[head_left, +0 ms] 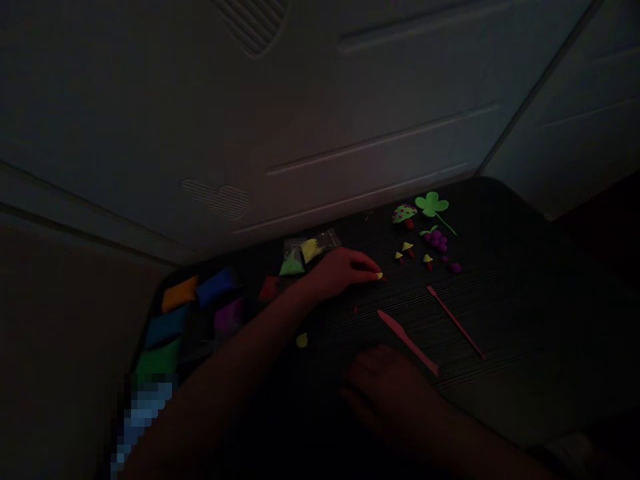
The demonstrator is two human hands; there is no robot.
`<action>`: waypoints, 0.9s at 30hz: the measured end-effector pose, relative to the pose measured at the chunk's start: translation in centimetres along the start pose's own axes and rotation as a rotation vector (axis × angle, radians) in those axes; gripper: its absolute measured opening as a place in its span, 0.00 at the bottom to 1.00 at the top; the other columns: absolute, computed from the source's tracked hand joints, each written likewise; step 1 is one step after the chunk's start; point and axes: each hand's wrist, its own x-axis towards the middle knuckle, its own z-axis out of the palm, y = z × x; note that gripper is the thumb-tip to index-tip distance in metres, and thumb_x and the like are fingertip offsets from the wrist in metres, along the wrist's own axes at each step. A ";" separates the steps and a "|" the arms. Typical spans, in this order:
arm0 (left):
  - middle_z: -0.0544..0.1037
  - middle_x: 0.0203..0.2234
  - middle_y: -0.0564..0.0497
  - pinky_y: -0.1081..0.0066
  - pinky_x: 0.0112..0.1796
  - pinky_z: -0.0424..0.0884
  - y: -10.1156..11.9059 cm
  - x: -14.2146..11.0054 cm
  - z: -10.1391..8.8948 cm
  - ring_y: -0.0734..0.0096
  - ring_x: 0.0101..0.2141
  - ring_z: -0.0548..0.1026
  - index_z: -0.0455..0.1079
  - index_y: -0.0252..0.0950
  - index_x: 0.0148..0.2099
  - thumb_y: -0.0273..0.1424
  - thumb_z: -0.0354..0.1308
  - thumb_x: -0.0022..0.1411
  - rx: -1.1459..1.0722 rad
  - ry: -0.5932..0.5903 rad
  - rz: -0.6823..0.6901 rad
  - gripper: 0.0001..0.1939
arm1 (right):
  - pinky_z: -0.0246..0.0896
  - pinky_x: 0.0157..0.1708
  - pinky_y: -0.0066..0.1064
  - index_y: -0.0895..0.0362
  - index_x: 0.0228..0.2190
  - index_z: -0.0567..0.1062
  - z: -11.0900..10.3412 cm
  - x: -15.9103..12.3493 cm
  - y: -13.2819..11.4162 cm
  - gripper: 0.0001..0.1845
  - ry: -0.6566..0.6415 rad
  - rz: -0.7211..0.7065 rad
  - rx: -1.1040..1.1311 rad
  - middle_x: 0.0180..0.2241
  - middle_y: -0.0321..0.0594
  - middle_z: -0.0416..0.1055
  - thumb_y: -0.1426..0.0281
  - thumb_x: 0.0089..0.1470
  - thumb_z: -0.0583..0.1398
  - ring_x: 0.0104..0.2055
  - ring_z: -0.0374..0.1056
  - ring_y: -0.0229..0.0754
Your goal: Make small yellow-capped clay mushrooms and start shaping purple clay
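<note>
My left hand (336,275) reaches across the dark table with thumb and fingertips pinched on a small clay mushroom (379,275), yellow-capped with a red stem, at the tabletop. Just to its right stand several similar little mushrooms (408,249). Low on the table lies my right hand (383,381), palm down and dimly lit, thumb apart from the fingers, with nothing visible in it. Close to it is a pink plastic knife (407,341). A thin pink modelling stick (457,325) lies farther right. A yellow clay lump (302,341) sits below my left forearm's far end.
At the back right are a spotted green-capped mushroom (405,214), a green clover (432,205), purple grapes (436,240) and a purple lump (455,268). Clay packets, including orange (180,294), blue (216,287) and yellow (311,250), line the left side. A pale panel (300,127) rises behind the table.
</note>
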 end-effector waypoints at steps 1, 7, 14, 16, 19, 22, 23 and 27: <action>0.79 0.31 0.50 0.72 0.35 0.64 -0.1 0.2 0.1 0.71 0.32 0.73 0.76 0.35 0.36 0.33 0.59 0.51 0.026 -0.009 0.022 0.10 | 0.55 0.42 0.34 0.53 0.36 0.71 0.0 0.0 0.0 0.10 -0.006 -0.002 -0.001 0.35 0.35 0.72 0.67 0.58 0.50 0.38 0.66 0.40; 0.78 0.29 0.50 0.74 0.32 0.63 -0.8 0.8 -0.1 0.72 0.30 0.72 0.75 0.34 0.36 0.33 0.58 0.52 0.110 -0.045 0.061 0.11 | 0.53 0.44 0.34 0.53 0.37 0.71 0.0 -0.1 -0.1 0.11 -0.020 -0.001 -0.006 0.35 0.36 0.72 0.67 0.58 0.50 0.38 0.66 0.39; 0.78 0.31 0.50 0.73 0.33 0.64 -0.7 0.9 -0.4 0.71 0.31 0.72 0.74 0.34 0.39 0.32 0.59 0.51 0.171 -0.033 0.058 0.13 | 0.54 0.40 0.31 0.52 0.36 0.71 0.3 0.0 0.2 0.09 0.000 -0.001 -0.004 0.35 0.34 0.72 0.68 0.57 0.51 0.37 0.65 0.38; 0.77 0.32 0.49 0.72 0.34 0.65 -0.3 0.5 -0.7 0.71 0.32 0.72 0.74 0.34 0.41 0.32 0.59 0.51 0.190 0.008 0.064 0.14 | 0.54 0.39 0.31 0.52 0.36 0.71 0.3 0.1 0.2 0.09 0.001 0.003 -0.002 0.35 0.34 0.72 0.69 0.57 0.51 0.37 0.65 0.38; 0.76 0.33 0.49 0.71 0.35 0.65 0.4 -1.6 -1.3 0.70 0.32 0.72 0.73 0.36 0.43 0.31 0.58 0.52 0.268 0.101 0.072 0.14 | 0.55 0.40 0.31 0.52 0.36 0.71 0.2 0.0 0.1 0.09 0.003 0.003 0.020 0.35 0.34 0.72 0.70 0.57 0.51 0.38 0.65 0.38; 0.76 0.37 0.48 0.70 0.37 0.65 0.6 -5.6 -1.8 0.69 0.34 0.72 0.73 0.37 0.43 0.32 0.56 0.54 0.334 0.196 0.042 0.13 | 0.55 0.41 0.33 0.51 0.37 0.71 0.4 -0.2 0.1 0.09 0.008 0.017 0.033 0.35 0.34 0.72 0.71 0.57 0.52 0.39 0.65 0.39; 0.76 0.38 0.49 0.70 0.38 0.65 0.5 -7.2 -1.8 0.69 0.35 0.72 0.72 0.38 0.43 0.32 0.56 0.55 0.351 0.209 0.020 0.13 | 0.56 0.41 0.34 0.51 0.37 0.71 0.5 -0.2 0.1 0.09 0.009 0.024 0.033 0.35 0.34 0.72 0.71 0.56 0.52 0.39 0.66 0.39; 0.75 0.41 0.49 0.66 0.45 0.63 -0.7 -13.2 -0.5 0.64 0.42 0.71 0.72 0.40 0.45 0.31 0.54 0.57 0.432 0.197 -0.118 0.13 | 0.58 0.40 0.36 0.51 0.36 0.72 0.7 -0.2 0.2 0.09 0.017 0.026 0.040 0.35 0.34 0.72 0.71 0.56 0.53 0.38 0.66 0.41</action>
